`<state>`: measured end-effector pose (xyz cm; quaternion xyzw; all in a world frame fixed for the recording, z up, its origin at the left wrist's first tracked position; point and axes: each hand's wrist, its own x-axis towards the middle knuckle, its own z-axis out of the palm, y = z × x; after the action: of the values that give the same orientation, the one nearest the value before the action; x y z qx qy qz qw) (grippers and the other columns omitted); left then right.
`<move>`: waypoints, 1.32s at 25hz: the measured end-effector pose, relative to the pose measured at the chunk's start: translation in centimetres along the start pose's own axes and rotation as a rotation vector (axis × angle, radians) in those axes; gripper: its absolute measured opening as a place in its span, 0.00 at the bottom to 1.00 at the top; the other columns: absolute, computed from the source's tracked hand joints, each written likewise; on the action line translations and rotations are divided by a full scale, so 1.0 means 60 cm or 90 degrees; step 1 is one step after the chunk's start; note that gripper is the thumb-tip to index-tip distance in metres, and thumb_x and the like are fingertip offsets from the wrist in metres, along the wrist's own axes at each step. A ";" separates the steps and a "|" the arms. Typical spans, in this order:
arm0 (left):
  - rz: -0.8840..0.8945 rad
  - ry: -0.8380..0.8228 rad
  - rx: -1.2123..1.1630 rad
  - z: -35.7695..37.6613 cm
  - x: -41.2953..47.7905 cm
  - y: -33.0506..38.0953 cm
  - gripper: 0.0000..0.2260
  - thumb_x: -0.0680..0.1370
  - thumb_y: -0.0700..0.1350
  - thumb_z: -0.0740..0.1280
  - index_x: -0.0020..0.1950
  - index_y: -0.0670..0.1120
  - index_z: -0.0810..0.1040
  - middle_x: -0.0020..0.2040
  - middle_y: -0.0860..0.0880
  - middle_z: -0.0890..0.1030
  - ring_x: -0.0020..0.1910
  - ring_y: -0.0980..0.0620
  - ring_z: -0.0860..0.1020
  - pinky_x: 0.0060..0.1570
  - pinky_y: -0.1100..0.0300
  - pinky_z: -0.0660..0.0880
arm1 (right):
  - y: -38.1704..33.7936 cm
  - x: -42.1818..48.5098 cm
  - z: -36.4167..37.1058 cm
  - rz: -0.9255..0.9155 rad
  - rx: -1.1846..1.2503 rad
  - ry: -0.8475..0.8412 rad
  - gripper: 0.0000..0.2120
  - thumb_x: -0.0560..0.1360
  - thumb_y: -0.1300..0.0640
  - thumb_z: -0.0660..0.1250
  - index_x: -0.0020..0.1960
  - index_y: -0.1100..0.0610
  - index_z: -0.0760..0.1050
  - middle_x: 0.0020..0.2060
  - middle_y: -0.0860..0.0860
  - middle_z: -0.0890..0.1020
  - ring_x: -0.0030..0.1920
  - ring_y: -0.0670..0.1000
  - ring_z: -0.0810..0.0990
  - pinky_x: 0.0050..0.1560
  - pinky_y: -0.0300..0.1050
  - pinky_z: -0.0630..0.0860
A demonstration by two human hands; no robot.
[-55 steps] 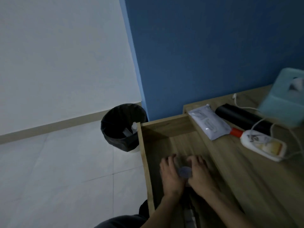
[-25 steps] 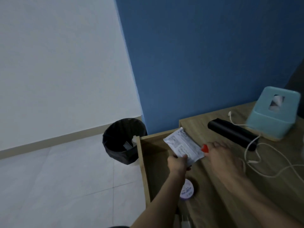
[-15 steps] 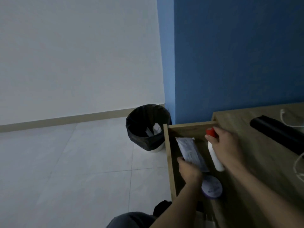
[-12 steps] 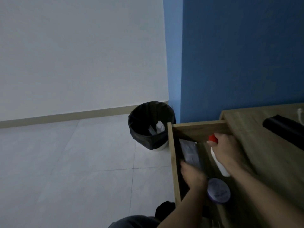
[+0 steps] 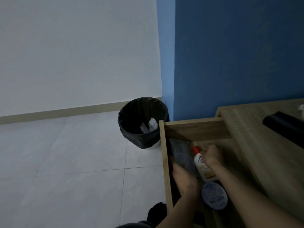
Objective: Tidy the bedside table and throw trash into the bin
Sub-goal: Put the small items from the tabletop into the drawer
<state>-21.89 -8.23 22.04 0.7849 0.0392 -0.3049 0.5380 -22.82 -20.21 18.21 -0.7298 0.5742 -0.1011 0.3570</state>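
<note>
Locate the white bottle (image 5: 201, 165) low inside the open drawer (image 5: 162, 145), between the grey packet (image 5: 180, 155) on the left and the drawer's right wall. Read its long axis as running front to back, with the red cap (image 5: 196, 149) aimed at the drawer's far wall, away from the person. Expect rigid, smooth plastic — probably light, somewhat slippery, not fragile. Take hold round the body just below the cap, as the right hand (image 5: 212, 155) does now, fingers curled round the bottle's upper part.

Treat the packet as thin, soft and floppy; carry by one end or lay flat. Note the same front-to-back axis, parallel to the bottle and close against the drawer's left wall. Find the left hand (image 5: 184, 178) over the packet's near end — cannot tell whether gripping or merely pressing, being blurred and with fingers hidden.

Note a round lidded tin (image 5: 214, 195) just behind the bottle's base, nearer the person. Beyond the drawer, find the lined bin (image 5: 143, 122) on the floor by the blue wall, holding some pale scraps, and a black cylinder (image 5: 283, 127) lying on the bedside table (image 5: 256, 153).
</note>
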 end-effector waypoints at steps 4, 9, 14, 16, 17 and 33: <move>0.111 -0.017 0.164 -0.021 -0.020 0.023 0.23 0.80 0.43 0.59 0.73 0.49 0.58 0.70 0.46 0.68 0.67 0.48 0.70 0.65 0.53 0.70 | -0.035 -0.032 -0.055 -0.033 0.071 -0.016 0.17 0.74 0.66 0.63 0.62 0.64 0.73 0.58 0.60 0.79 0.55 0.57 0.78 0.50 0.45 0.73; 0.334 -0.104 0.168 0.011 -0.055 0.084 0.16 0.79 0.40 0.61 0.66 0.48 0.68 0.67 0.49 0.70 0.66 0.53 0.67 0.65 0.58 0.66 | -0.065 -0.101 -0.227 -0.264 0.143 0.147 0.13 0.72 0.68 0.63 0.54 0.61 0.76 0.46 0.52 0.80 0.48 0.51 0.79 0.51 0.44 0.75; 0.593 -0.283 0.306 0.107 -0.118 0.156 0.19 0.77 0.35 0.58 0.67 0.46 0.69 0.68 0.48 0.68 0.68 0.51 0.65 0.70 0.57 0.64 | 0.066 -0.158 -0.392 -0.249 0.048 0.348 0.11 0.69 0.71 0.64 0.48 0.61 0.76 0.45 0.58 0.80 0.44 0.58 0.79 0.47 0.48 0.74; 0.674 -0.346 0.379 0.147 -0.141 0.173 0.23 0.76 0.33 0.58 0.70 0.46 0.67 0.72 0.48 0.64 0.72 0.50 0.61 0.72 0.58 0.58 | 0.127 -0.169 -0.432 -0.177 -0.015 0.343 0.11 0.70 0.70 0.65 0.51 0.62 0.75 0.49 0.61 0.77 0.47 0.62 0.78 0.45 0.48 0.70; 0.703 -0.372 0.426 0.167 -0.149 0.179 0.25 0.75 0.32 0.58 0.71 0.46 0.65 0.74 0.47 0.62 0.74 0.48 0.58 0.73 0.58 0.55 | 0.149 -0.174 -0.443 -0.142 -0.040 0.324 0.12 0.70 0.68 0.66 0.53 0.62 0.75 0.51 0.62 0.77 0.48 0.63 0.77 0.45 0.47 0.68; 0.876 -0.328 0.809 0.262 -0.168 0.189 0.24 0.75 0.47 0.65 0.70 0.49 0.65 0.67 0.45 0.68 0.66 0.41 0.65 0.70 0.44 0.58 | 0.192 -0.174 -0.405 -0.096 -0.129 0.154 0.31 0.76 0.53 0.61 0.74 0.59 0.54 0.72 0.58 0.65 0.65 0.58 0.72 0.59 0.46 0.68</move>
<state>-32.49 -23.96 32.90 0.6898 -0.7192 -0.0506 0.0667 -48.56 -21.52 31.22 -0.7856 0.5638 -0.1563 0.2015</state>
